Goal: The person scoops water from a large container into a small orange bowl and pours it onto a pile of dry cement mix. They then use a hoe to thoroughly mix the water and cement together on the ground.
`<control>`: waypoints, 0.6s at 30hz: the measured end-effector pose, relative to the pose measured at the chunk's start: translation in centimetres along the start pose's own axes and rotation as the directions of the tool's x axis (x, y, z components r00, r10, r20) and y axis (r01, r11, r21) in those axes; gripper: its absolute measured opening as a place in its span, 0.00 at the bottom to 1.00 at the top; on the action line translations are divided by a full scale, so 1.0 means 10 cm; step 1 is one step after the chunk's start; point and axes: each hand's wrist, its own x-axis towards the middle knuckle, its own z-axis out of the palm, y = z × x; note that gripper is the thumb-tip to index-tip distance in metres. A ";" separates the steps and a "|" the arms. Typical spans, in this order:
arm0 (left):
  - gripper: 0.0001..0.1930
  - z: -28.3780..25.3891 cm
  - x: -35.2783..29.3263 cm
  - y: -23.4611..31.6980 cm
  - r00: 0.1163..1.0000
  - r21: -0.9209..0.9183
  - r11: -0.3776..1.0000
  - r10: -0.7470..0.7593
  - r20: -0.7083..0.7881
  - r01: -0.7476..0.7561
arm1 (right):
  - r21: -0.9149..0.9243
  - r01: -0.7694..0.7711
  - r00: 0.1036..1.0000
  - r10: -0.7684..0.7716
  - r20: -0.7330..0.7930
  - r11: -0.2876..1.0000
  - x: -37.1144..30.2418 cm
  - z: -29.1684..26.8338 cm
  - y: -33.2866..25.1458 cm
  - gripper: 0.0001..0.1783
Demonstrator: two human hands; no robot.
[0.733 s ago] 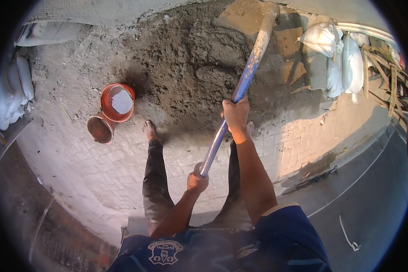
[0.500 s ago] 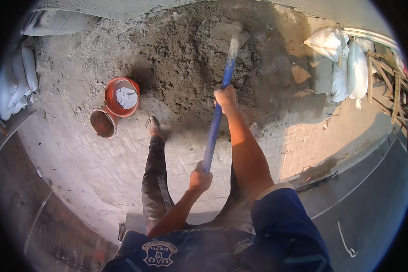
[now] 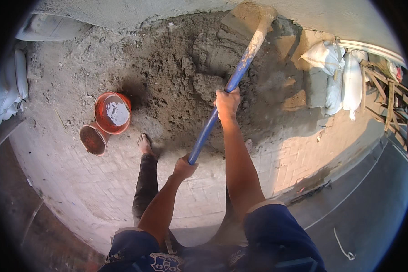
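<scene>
Both hands grip a long-handled hoe (image 3: pixel 213 117) with a blue shaft, whose upper end is caked in dried mortar. My left hand (image 3: pixel 185 167) is wrapped round the butt end, close above my left leg. Farther up the shaft, my right hand (image 3: pixel 227 103) is closed round it near the middle. The hoe's broad blade, partly blurred and coated, is raised at the far edge of a heap of wet grey mortar (image 3: pixel 177 68), near the wall. My bare feet stand at the near side of the heap.
Two orange buckets stand left of the heap: one (image 3: pixel 127 119) holds whitish liquid, the smaller (image 3: pixel 93 139) leans beside it. White sacks (image 3: pixel 352 84) and scrap wood (image 3: pixel 390 93) lie at the right, more sacks (image 3: pixel 11 84) at far left. A wall (image 3: pixel 322 16) bounds the far side.
The hoe's blade has risen and moved away from me, up and right toward the wall. Both hands have shifted with the shaft, the left one forward and leftward.
</scene>
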 end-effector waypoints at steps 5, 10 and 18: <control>0.23 0.00 0.98 -0.16 0.994 -0.049 0.997 -0.071 -0.080 0.067 | -0.199 0.113 0.983 -0.139 -0.117 0.973 0.97 0.49 0.50 0.12; 0.21 0.13 1.30 -0.41 0.988 -0.134 0.991 -0.046 -0.148 0.026 | -0.319 0.147 0.978 -0.186 -0.094 0.936 1.03 0.73 0.78 0.15; 0.19 0.65 1.31 -0.13 0.981 -0.191 0.980 -0.093 -0.169 0.060 | -0.454 0.067 0.996 -0.084 -0.016 0.888 1.10 0.50 0.64 0.19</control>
